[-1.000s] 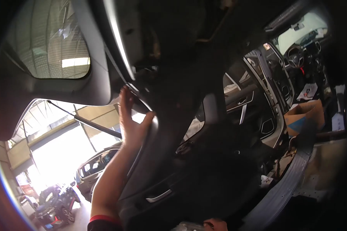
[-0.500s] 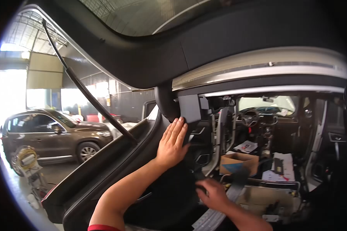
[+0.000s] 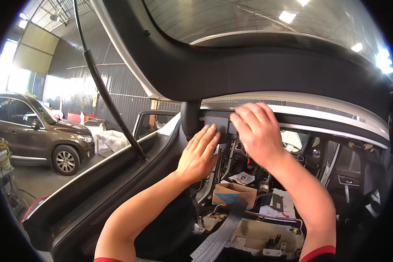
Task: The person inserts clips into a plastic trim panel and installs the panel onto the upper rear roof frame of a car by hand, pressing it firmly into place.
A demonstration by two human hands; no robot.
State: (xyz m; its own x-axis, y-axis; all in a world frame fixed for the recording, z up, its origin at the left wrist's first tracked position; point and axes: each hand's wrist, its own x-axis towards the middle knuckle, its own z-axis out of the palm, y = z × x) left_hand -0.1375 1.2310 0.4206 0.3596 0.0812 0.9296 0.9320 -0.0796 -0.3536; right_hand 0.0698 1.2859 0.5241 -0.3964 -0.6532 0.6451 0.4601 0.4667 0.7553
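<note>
My left hand (image 3: 198,155) lies with its fingers stretched out against the dark trim panel (image 3: 215,124) at the upper corner of the car's rear opening. Just right of it, my right hand (image 3: 258,131) is raised at the same corner, its fingers bent and slightly blurred; whether they hold anything is hidden. Above both hands is the raised tailgate (image 3: 266,72) with its black inner lining. A black curved pillar piece (image 3: 191,120) hangs left of the panel.
A gas strut (image 3: 102,89) runs down on the left. Inside the car are a cardboard box (image 3: 235,193), papers (image 3: 242,177) and a grey strip (image 3: 218,238). A brown car (image 3: 39,133) stands at the left.
My right hand has risen from low in the car to the upper corner beside my left hand. My left hand stays against the trim. The view has turned and levelled.
</note>
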